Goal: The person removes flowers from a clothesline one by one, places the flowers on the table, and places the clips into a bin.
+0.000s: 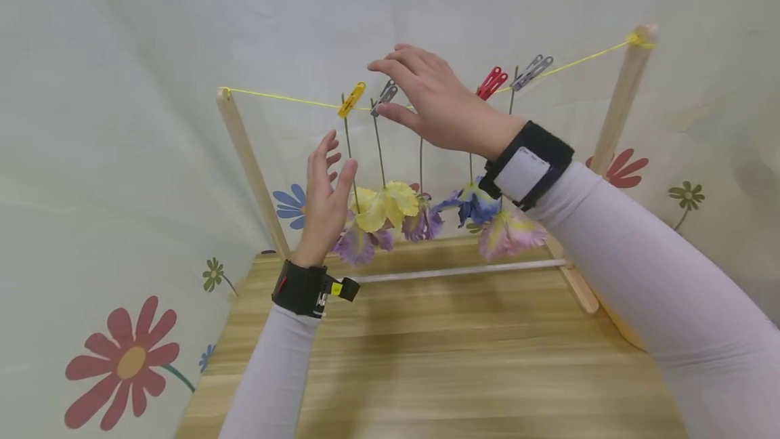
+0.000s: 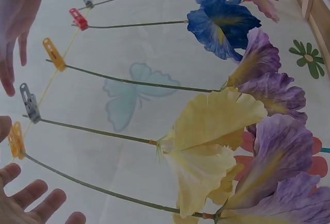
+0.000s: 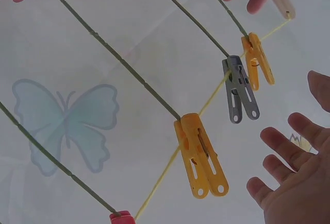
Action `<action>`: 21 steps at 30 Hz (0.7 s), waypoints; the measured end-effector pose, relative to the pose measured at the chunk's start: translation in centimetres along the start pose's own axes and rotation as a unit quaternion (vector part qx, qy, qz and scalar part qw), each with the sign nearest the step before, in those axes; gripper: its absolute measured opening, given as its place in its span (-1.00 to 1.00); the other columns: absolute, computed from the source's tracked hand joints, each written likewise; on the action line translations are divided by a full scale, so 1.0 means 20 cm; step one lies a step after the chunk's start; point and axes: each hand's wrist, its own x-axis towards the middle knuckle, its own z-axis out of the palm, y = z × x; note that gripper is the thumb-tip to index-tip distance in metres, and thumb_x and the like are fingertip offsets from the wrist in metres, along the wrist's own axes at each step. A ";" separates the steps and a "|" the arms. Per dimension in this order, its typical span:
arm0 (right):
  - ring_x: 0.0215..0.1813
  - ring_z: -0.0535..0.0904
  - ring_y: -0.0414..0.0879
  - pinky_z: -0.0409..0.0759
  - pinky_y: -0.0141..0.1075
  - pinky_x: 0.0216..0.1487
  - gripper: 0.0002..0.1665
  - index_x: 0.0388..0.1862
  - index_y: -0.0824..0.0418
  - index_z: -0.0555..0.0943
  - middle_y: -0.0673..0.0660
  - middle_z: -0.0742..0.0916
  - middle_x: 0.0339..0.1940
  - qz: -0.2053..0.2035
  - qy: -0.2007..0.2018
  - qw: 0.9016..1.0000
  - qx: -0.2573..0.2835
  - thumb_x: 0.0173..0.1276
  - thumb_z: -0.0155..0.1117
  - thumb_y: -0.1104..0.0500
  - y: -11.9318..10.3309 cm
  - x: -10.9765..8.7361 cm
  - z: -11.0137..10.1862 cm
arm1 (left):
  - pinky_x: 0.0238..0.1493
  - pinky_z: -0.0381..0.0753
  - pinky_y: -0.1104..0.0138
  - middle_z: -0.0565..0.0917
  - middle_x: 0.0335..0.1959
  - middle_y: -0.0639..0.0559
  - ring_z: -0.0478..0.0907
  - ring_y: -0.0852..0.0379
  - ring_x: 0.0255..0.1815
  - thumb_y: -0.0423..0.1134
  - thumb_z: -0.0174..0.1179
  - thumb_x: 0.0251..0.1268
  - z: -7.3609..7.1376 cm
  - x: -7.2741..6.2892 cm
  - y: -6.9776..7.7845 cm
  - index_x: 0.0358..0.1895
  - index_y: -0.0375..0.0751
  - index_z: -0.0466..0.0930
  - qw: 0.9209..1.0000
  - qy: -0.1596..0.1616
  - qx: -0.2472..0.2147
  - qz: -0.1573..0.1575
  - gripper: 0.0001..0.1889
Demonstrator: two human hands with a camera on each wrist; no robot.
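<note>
Nearest, pale sleeves (image 1: 658,303) reach above a wooden table (image 1: 426,358) bearing a wooden frame (image 1: 620,107); the right hand (image 1: 439,100) and left hand (image 1: 326,202) hover, loosely spread (the left points upward). Just beyond, five flowers (image 1: 399,202) hang blossom-down along the frame's yellow line (image 1: 280,97); small clothespins (image 1: 351,100) clip them there.

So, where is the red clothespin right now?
In the head view, the red clothespin sits on the yellow string right of centre, between the right hand and a grey clothespin.
</note>
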 end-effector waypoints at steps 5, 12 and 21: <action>0.71 -0.05 0.16 -0.16 0.05 0.67 -0.29 0.65 0.22 0.21 0.29 0.27 0.64 0.027 -0.023 0.999 0.013 0.69 0.06 -0.04 0.02 0.05 -0.02 | 0.44 0.27 -0.10 0.22 0.53 -0.11 0.26 -0.09 0.50 -0.01 0.02 0.66 0.02 0.03 -0.01 0.68 0.04 0.04 1.000 -0.013 -0.002 -0.015 -0.34; 0.68 0.03 0.17 -0.09 0.05 0.67 -0.31 0.65 0.21 0.22 0.29 0.31 0.60 0.038 -0.046 0.998 0.010 0.69 0.07 0.00 0.03 0.14 0.02 | 0.42 0.34 -0.04 0.23 0.52 -0.17 0.29 -0.14 0.48 0.06 0.02 0.65 0.04 0.05 -0.04 0.68 0.03 0.04 0.999 -0.019 -0.021 -0.032 -0.32; 0.60 0.20 0.18 0.02 0.05 0.63 -0.45 0.53 0.23 0.42 0.24 0.52 0.45 0.034 -0.074 0.996 -0.029 0.71 0.02 0.01 -0.04 0.28 0.07 | 0.34 0.51 0.01 0.56 0.27 -0.27 0.54 -0.16 0.28 -0.25 0.00 0.69 0.05 0.05 -0.05 0.61 -0.12 0.21 0.999 0.012 0.005 -0.037 -0.47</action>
